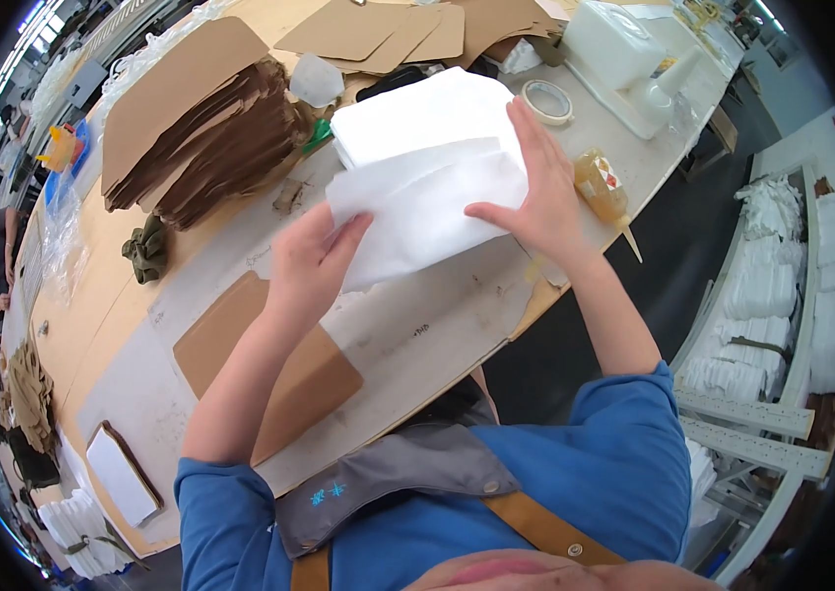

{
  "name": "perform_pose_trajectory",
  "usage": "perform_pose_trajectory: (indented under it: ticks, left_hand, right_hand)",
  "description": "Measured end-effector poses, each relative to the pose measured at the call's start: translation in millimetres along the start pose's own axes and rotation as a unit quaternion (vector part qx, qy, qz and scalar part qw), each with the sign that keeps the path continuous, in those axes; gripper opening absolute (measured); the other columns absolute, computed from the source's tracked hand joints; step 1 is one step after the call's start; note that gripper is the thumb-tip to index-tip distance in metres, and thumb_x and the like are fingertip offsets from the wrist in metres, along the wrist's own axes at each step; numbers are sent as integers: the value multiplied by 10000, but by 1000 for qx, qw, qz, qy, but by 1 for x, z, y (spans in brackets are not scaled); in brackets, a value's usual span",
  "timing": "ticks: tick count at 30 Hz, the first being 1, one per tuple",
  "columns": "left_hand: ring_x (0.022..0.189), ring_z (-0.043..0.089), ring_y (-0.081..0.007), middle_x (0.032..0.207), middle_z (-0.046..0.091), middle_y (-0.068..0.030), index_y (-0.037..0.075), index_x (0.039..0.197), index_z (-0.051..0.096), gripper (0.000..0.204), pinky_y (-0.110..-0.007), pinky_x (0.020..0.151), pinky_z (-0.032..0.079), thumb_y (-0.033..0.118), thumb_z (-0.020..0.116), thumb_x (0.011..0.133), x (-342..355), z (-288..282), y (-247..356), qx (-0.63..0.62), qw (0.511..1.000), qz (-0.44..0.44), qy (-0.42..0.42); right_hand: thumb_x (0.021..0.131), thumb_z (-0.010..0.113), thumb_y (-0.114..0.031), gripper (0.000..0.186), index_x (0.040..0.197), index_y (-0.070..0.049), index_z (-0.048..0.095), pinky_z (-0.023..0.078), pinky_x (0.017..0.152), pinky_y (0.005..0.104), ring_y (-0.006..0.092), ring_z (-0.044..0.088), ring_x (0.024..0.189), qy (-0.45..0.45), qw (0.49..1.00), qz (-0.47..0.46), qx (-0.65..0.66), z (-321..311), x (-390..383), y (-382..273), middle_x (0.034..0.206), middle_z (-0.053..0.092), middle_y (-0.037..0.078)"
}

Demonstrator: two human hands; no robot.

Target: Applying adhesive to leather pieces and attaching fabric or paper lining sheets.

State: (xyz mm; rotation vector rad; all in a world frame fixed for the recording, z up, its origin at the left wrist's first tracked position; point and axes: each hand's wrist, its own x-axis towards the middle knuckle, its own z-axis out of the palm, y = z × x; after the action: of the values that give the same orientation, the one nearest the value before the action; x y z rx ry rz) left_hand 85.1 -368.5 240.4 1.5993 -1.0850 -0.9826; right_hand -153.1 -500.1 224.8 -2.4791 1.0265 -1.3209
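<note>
A thick stack of white sheets, cloth or paper, (pixel 417 113) lies on the worktable ahead of me. Its near part is a loose white sheet (pixel 407 222) with a raised, slightly curled edge. My left hand (pixel 311 258) pinches that sheet's left corner between thumb and fingers. At the right end, my right hand (pixel 543 197) is open, its fingers straight along the stack's edge and its thumb spread out over the white sheet. Below my left forearm a flat brown board (pixel 314 394) rests on the table.
A tall pile of brown pieces (pixel 191 123) stands at left, beside a dark green cloth (pixel 145 249). Right of the stack are a tape roll (pixel 547 102), a bottle of yellowish liquid (pixel 601 187) and a white container (pixel 614 49). A rack with white bundles (pixel 757 286) stands far right.
</note>
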Motion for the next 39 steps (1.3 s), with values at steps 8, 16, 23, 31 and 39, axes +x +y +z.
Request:
perform_pose_trajectory:
  ticks: [8,16,23,31,39]
  left_hand:
    - [936,653,-87,1066,725,-17,3,1162,691,173,-273,818,539,76,638,1014,-84,-57,-18,25,976,209,56]
    - [1015,665,-136,1142,703,-82,2,1315,599,316,-282,920,527,87,631,1013,-181,-101,-75,-227,950,-49,208]
    - [970,671,-144,1058,675,-109,65,1505,332,590,-275,832,540,3,607,986,-226,-138,-106,-45,958,-94,266]
    - [712,629,-152,916,692,-82,98,1229,657,276,-292,626,496,68,664,955,-223,-179,-141,172,947,-33,268]
    - [653,572,-157,851,671,-72,79,1113,742,196,-286,613,487,76,708,920,-193,-203,-159,203,932,-8,300]
  right_hand:
    - [813,810,-76,302,1087,-58,687,406,1041,311,150,558,1169,-288,864,206,357,-26,-22,-26,1200,612,21]
    - [975,695,-157,283,1231,-52,636,474,768,238,62,555,815,-349,785,276,431,34,-63,-120,943,668,6]
    - [930,721,-98,551,1452,-114,549,486,749,260,114,588,826,-356,853,119,363,84,-80,-161,1007,692,11]
    - [900,672,13,296,1155,-112,754,519,751,310,228,658,860,-441,863,-48,242,126,-60,-182,1033,689,93]
    - [910,685,-3,208,1091,-74,759,511,708,293,214,656,810,-389,898,-20,207,160,-43,-187,980,680,97]
